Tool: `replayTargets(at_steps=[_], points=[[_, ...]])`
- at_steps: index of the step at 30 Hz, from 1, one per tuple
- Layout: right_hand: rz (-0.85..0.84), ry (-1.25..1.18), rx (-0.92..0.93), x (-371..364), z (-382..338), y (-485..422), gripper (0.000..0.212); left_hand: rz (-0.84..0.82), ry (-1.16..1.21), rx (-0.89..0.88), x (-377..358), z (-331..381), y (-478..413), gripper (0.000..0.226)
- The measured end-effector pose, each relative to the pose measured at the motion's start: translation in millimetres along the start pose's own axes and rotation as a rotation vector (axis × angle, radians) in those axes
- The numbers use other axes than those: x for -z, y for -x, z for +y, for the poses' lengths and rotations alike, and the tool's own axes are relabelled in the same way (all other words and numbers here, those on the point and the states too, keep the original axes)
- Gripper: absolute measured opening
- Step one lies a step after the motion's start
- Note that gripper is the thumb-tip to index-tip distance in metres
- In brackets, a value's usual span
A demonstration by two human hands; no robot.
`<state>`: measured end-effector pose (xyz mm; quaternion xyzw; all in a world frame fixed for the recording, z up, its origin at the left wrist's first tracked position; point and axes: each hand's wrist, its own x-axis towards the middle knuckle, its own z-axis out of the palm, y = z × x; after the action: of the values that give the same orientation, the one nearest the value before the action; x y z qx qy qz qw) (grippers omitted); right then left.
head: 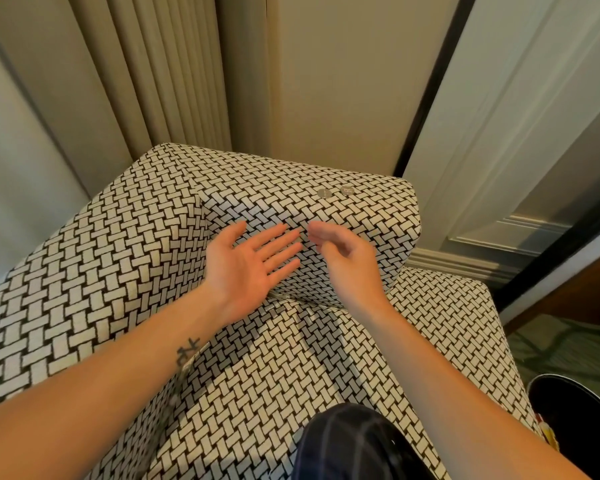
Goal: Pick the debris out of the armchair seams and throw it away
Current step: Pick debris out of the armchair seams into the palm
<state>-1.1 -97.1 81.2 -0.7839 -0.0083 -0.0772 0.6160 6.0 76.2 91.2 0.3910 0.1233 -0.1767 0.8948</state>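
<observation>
head view: the left hand [253, 261] lies palm up with straight fingers, holding nothing, over the armrest of the armchair [101, 271]; the right hand [343, 258], just beside its fingertips, has curled fingers, and i cannot tell whether they pinch a crumb. two coin-like discs [324, 193] sit atop the armrest just beyond the right hand, the nearer one, and the dark bin [579, 420] stands low on that same side
</observation>
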Motion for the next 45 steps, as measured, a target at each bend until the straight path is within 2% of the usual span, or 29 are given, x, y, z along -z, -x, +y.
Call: replayTargets(at_steps=[6,16,21,27,29,35,41,45], points=[[-0.101,0.014,-0.124,-6,26,-2,0.033,0.195,-0.13,-0.079,9,-1,-7,0.059],[-0.372,0.323,-0.313,-39,83,-9,0.039,0.35,-0.191,-0.053,23,-5,-16,0.061],[-0.376,0.448,-0.318,-55,103,-19,0.039,0.366,-0.192,-0.04,25,-6,-19,0.061],[-0.355,0.884,-0.235,-64,112,-20,0.026,0.386,-0.179,-0.033,27,-7,-20,0.06],[-0.374,0.959,-0.214,-65,113,-22,0.026,0.377,-0.163,-0.027,27,-7,-20,0.061],[-0.433,1.013,-0.295,-78,111,-26,0.028,0.366,-0.147,-0.03,25,-6,-19,0.062],[-0.374,1.204,-0.229,-92,105,-24,0.032,0.372,-0.139,-0.044,26,-3,-20,0.061],[-0.408,1.05,-0.357,-87,111,-37,0.046,0.375,-0.126,-0.039,24,-4,-19,0.061]])
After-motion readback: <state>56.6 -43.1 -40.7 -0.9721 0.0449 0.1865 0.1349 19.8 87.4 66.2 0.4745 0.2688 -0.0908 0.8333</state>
